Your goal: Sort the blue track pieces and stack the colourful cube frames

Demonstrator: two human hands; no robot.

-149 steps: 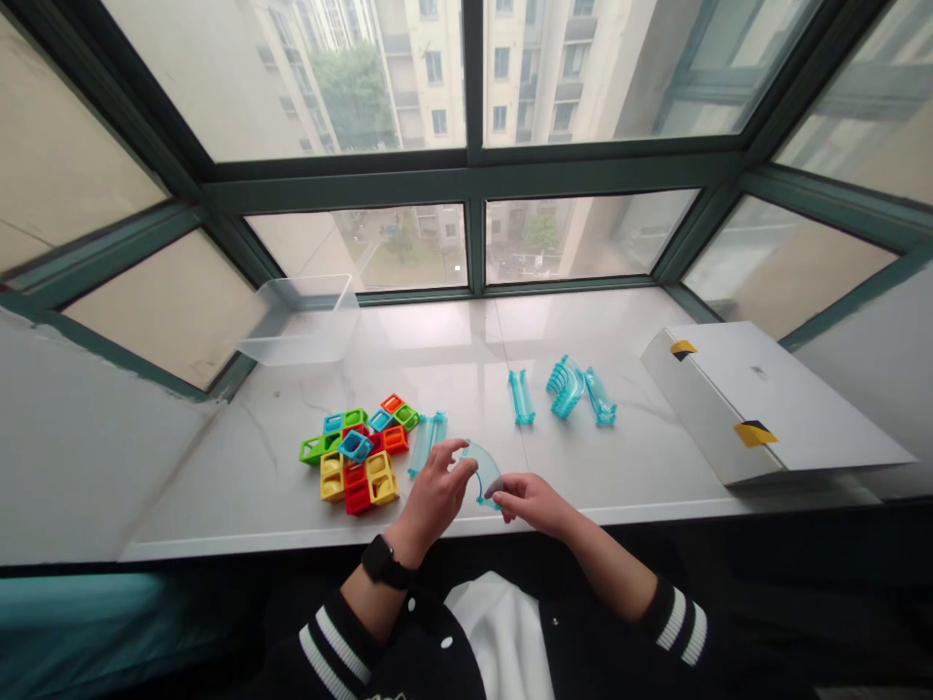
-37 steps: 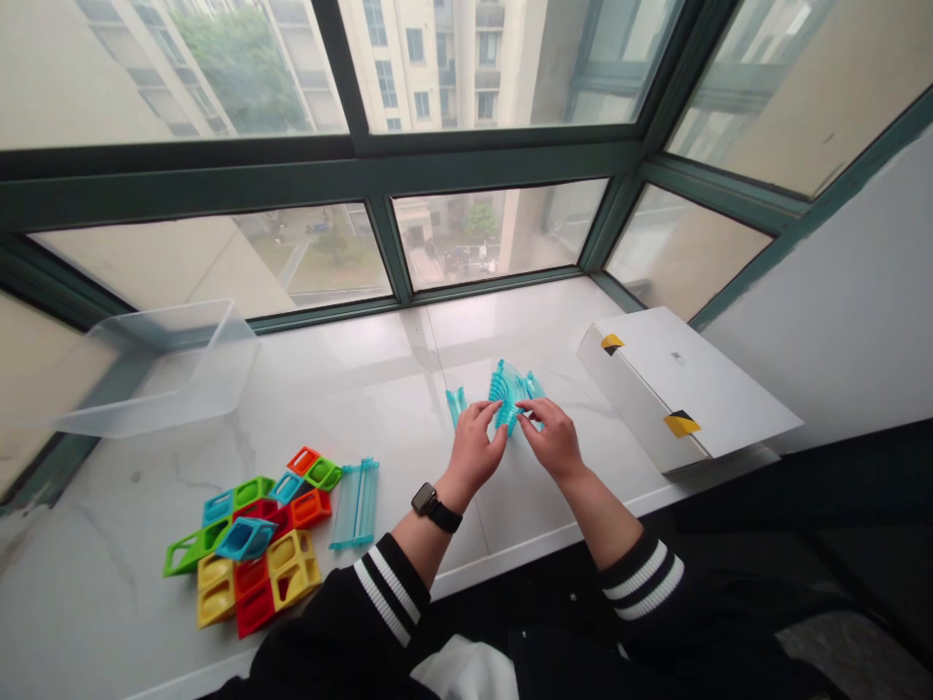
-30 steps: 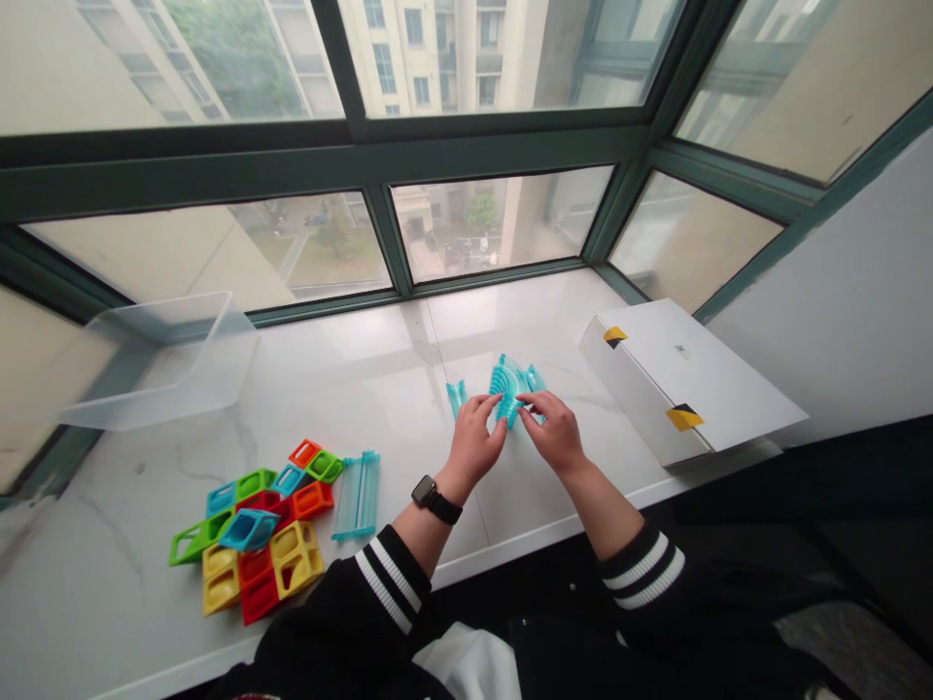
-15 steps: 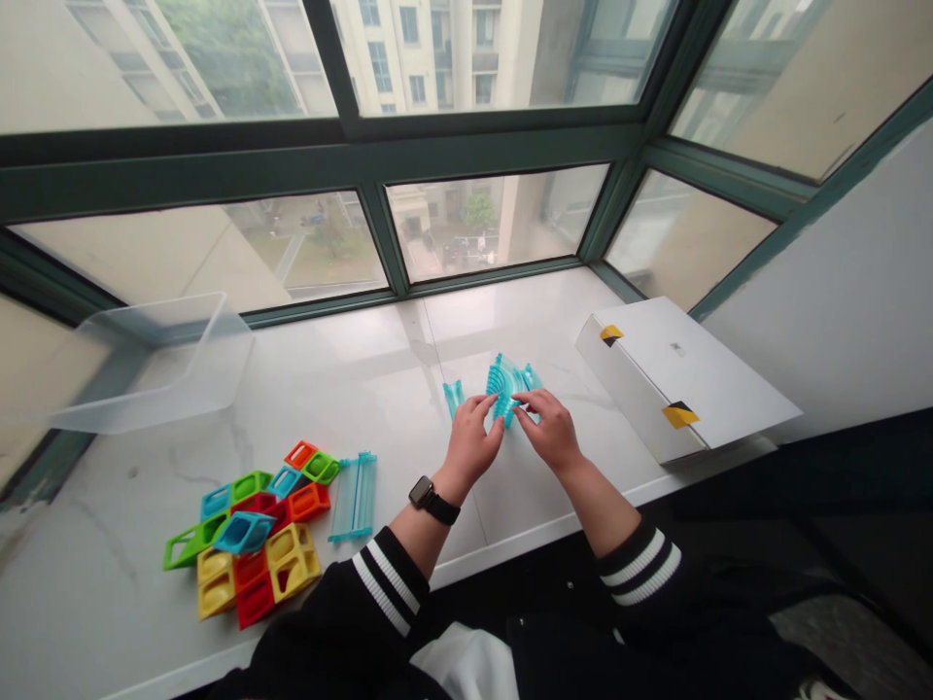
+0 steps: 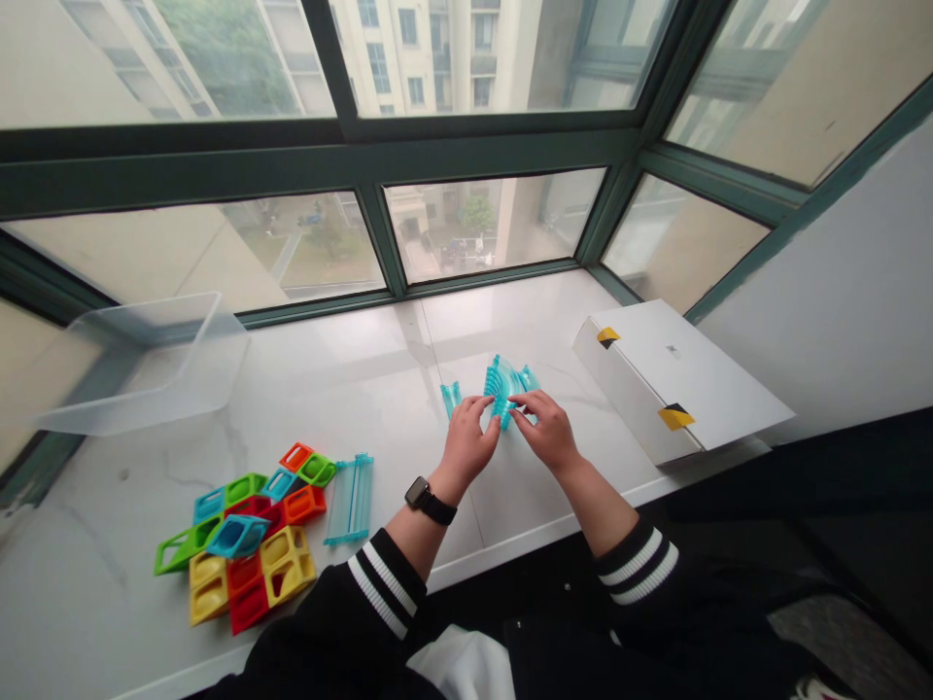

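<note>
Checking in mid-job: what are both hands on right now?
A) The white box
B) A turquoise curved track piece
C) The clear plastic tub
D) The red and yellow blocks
B: the fingers of the left hand and right hand meet on the turquoise curved track piece.
</note>
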